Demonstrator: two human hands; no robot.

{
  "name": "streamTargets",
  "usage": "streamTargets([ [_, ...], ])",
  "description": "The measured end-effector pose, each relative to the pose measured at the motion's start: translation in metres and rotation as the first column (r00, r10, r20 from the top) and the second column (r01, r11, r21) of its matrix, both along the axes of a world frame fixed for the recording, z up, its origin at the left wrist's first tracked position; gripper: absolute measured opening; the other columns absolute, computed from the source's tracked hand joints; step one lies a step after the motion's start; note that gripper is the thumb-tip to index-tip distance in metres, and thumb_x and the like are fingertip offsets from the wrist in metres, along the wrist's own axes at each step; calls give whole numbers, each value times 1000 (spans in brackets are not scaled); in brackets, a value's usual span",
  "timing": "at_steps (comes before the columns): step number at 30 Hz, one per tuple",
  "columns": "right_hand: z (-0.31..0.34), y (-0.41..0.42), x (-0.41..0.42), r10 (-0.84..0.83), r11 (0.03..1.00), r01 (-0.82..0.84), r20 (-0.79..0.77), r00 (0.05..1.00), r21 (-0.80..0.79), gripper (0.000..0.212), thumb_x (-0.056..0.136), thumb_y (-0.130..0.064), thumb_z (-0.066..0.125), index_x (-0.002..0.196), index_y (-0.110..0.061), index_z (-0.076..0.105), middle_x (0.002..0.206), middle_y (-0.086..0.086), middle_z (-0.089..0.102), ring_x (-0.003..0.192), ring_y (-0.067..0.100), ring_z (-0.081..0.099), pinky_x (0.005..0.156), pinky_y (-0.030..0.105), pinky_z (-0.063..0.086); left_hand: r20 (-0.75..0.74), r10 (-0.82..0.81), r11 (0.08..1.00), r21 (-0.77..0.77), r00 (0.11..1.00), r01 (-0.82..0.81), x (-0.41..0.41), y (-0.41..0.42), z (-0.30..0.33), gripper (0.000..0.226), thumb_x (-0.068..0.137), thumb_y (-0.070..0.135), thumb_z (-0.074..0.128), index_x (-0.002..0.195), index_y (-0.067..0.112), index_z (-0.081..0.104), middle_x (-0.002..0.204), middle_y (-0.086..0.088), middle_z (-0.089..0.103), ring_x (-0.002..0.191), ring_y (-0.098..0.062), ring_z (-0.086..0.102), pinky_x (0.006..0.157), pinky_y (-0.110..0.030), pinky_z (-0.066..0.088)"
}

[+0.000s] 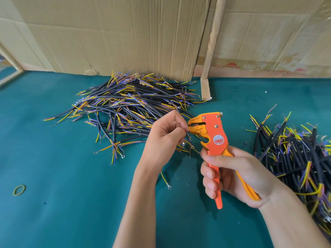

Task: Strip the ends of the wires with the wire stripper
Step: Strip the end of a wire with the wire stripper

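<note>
Above the middle of the green surface (62, 203): left hand (163, 135) raised, fingers (181, 127) curled and pinching a thin wire (188, 136), end pushed toward the mouth of the wire stripper (210, 132). Cannot tell how deep the wire end sits between the jaws; too small to see. Right hand (238, 173) wrapped around both handles, thumb across the top, four fingers closed on the orange handle, tool head pointing left and a little up. Both forearms coming from the near edge, wrists slightly bent toward each other.

Possible troubles, only as judgement: wire end too shallow in the jaws, so insulation stays on or only a short piece comes off; too deep, so too much copper left bare. Weak pinch of the left hand, so wire slides out with the pull. Squeeze on the wrong notch, so copper strands cut. Left fingertips just beside the jaws, so risk of a nip.

Big pile of wires (129, 106) near the far edge, by the cardboard wall (116, 33). Second pile (300, 158) at the right edge. Rubber band (19, 190) near the left edge.
</note>
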State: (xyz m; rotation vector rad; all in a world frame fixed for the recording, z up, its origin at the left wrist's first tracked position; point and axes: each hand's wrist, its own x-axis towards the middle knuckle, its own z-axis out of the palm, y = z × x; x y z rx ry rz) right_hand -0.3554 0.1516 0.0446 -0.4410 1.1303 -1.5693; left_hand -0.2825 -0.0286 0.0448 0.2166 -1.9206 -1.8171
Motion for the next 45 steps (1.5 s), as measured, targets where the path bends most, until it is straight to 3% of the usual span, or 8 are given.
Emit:
streamTargets([
  [5,0,-2,3,-41,999,41,-5,999,31,14,85,-16,71,85,-10,59,69,16,47,52,29,47,51,38,47,30,-8,1000,1,1000,8,0,-1,0,29,85,-18,47,79,9,55,57,4,51,45,-1,38,45,-10,29],
  [10,-1,-6,8,-82,996,82,-6,997,38,19,85,-19,74,83,-11,57,66,14,46,49,27,45,48,37,45,26,21,1000,21,999,-21,1,-1,2,33,87,-19,46,80,12,49,64,-11,46,49,-6,38,46,-11,29],
  [17,1,-12,13,-183,981,186,-64,981,50,43,80,-31,75,55,-15,45,48,3,32,34,16,28,38,22,31,41,40,991,126,998,-45,-1,0,-1,29,90,-13,53,88,15,46,63,0,52,51,-8,45,45,-11,32],
  [22,1,-13,11,-170,983,173,45,984,-62,20,81,-19,77,86,-9,61,71,17,53,55,31,53,52,41,49,58,57,988,138,997,-64,-1,-1,-2,16,90,2,59,97,13,51,68,-5,66,46,-7,43,45,-13,31],
  [26,2,-6,1,-225,973,225,13,974,-50,19,77,-12,73,95,-7,66,84,23,59,72,39,60,63,47,56,76,153,985,74,985,-158,-5,0,-6,11,95,0,58,100,10,58,77,-9,73,47,-2,47,50,-13,34],
  [31,0,2,-2,-136,991,135,-31,990,-21,23,80,-6,70,103,-5,65,89,28,60,75,42,60,66,49,56,62,272,962,3,960,-273,-9,0,-11,10,93,2,63,95,11,60,78,-20,69,53,-15,44,52,-26,34],
  [37,0,-3,2,-119,993,119,-45,992,3,31,79,-5,73,108,-3,62,89,30,61,75,42,61,67,50,56,46,266,961,-88,963,-261,-11,4,-11,12,90,-2,65,91,10,62,70,-7,72,50,-4,49,52,-13,35],
  [45,1,-7,4,-108,993,112,-81,991,41,29,78,-5,74,105,-2,63,88,31,62,74,43,63,67,50,56,57,214,970,-129,975,-205,-8,3,-11,14,88,-3,63,93,10,60,73,-5,74,61,-12,55,58,-18,39],
])
